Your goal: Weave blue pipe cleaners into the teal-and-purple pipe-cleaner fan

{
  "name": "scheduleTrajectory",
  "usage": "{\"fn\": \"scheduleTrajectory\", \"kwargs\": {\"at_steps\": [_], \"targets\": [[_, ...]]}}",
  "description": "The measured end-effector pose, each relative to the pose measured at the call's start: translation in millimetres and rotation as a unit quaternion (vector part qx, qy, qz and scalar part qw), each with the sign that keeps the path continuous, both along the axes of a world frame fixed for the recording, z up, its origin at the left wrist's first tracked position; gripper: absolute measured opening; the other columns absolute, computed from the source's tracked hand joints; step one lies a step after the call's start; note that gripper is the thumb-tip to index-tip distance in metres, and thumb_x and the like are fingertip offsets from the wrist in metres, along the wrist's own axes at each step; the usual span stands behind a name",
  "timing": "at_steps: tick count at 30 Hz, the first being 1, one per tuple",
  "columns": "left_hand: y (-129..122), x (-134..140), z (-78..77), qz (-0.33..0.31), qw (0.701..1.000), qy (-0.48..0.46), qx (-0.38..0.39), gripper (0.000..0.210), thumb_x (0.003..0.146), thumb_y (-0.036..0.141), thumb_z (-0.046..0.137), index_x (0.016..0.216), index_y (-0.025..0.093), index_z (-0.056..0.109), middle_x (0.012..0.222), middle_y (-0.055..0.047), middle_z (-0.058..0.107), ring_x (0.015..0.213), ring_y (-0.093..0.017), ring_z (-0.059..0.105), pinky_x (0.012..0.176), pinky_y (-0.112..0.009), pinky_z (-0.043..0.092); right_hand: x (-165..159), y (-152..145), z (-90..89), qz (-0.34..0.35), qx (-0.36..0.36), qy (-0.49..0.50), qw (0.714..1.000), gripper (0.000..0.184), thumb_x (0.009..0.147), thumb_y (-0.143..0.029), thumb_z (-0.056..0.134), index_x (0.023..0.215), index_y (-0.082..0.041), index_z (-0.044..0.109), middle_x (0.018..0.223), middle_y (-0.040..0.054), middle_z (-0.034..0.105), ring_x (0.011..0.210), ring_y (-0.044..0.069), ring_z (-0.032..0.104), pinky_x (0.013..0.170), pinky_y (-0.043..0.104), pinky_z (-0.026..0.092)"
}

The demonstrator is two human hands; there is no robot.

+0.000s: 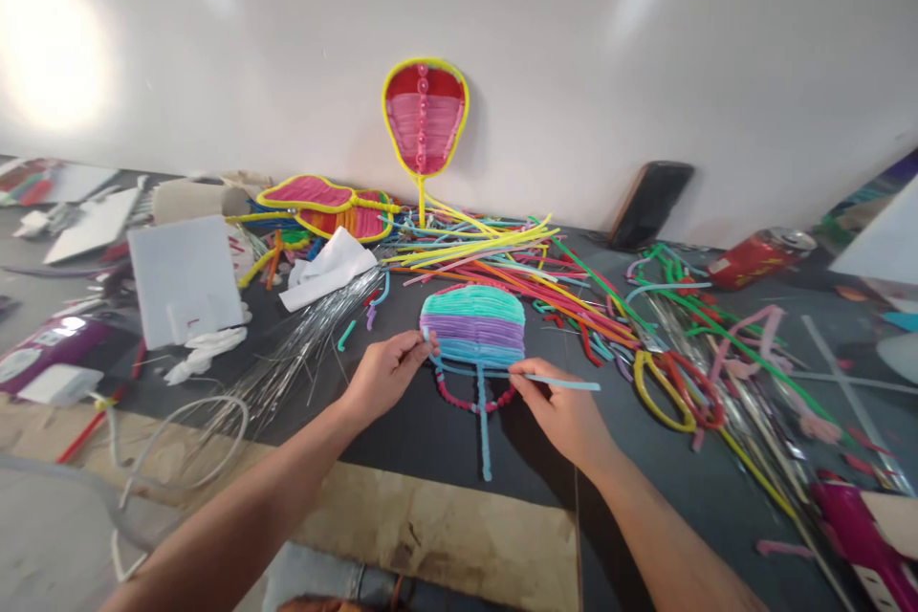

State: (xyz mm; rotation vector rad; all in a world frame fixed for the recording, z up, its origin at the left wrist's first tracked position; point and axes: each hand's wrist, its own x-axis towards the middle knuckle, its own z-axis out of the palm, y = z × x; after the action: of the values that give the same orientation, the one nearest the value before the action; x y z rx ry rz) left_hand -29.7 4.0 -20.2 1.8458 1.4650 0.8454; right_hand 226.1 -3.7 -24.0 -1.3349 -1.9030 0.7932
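Observation:
A fan-shaped pipe cleaner piece (473, 333) lies on the dark table, filled with mint, purple and blue rows. Its red-pink rim shows at the top and bottom, and a light blue stem (486, 445) points toward me. At its left edge, my left hand (383, 373) is closed in a pinch on a light blue pipe cleaner (566, 383). This strand crosses the piece below the blue rows. On the right side, my right hand (563, 411) pinches the same strand, its free end sticking out to the right past my fingers.
Behind are loose pipe cleaners (488, 249) and a finished pink-and-yellow fan (425, 120) against the wall. Scissors (664, 392), a phone (651, 203) and a red can (760, 258) are on the right. Bare wires (287, 344) and a white card (185, 277) lie on the left.

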Motion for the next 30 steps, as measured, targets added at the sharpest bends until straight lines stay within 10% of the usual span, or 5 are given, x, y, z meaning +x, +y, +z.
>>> {"fn": "scheduleTrajectory", "kwargs": {"at_steps": [7, 30], "targets": [[7.0, -10.8, -2.8, -0.149, 0.967, 0.101, 0.18, 0.017, 0.086, 0.021, 0.056, 0.097, 0.021, 0.069, 0.109, -0.008, 0.067, 0.114, -0.023, 0.054, 0.096, -0.041, 0.046, 2.1, 0.2, -3.1, -0.011, -0.019, -0.025, 0.999, 0.021, 0.087, -0.035, 0.048, 0.089, -0.021, 0.063, 0.073, 0.0022, 0.07, 0.06, 0.017, 0.065, 0.06, 0.026, 0.049], [11.5, -2.6, -9.4, -0.097, 0.963, 0.107, 0.229, 0.014, 0.088, 0.024, 0.055, 0.087, 0.018, 0.068, 0.088, -0.004, 0.073, 0.095, -0.019, 0.064, 0.088, -0.035, 0.051, -1.0, 10.6, -15.8, -0.022, 0.158, -0.085, 0.983, 0.013, 0.088, -0.022, 0.05, 0.083, -0.021, 0.062, 0.086, 0.0057, 0.066, 0.08, 0.018, 0.065, 0.073, 0.028, 0.052]]}}
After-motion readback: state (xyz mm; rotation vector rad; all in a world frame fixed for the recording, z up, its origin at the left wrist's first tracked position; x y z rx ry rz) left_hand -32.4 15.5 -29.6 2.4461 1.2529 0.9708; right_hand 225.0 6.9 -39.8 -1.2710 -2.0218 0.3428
